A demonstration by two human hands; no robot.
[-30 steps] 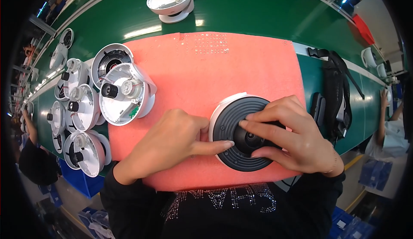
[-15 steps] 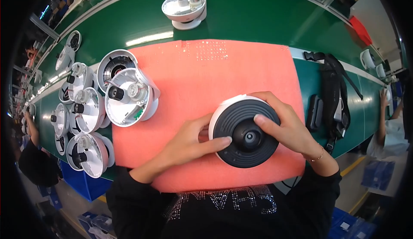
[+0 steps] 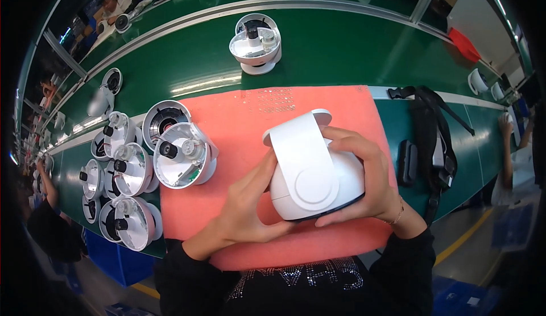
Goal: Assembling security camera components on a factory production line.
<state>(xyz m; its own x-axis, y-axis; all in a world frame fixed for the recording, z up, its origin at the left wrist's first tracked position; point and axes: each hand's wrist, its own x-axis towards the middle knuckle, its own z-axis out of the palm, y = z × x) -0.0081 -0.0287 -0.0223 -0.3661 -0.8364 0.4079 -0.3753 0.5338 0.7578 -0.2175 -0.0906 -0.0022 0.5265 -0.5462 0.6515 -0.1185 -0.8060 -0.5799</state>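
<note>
Right now, holding a white dome camera housing (image 3: 311, 171) with both hands over the salmon foam mat (image 3: 239, 117). Left hand (image 3: 247, 211) cupped under its lower left side, thumb up along the shell; right hand (image 3: 364, 176) wrapped round the right side, fingers curled over the top edge. Flat white bracket arm facing up. Off to the left, a cluster of open camera shells (image 3: 136, 174) crowding the mat's edge; one more unit (image 3: 256, 43) sitting on the green belt (image 3: 341, 43).
</note>
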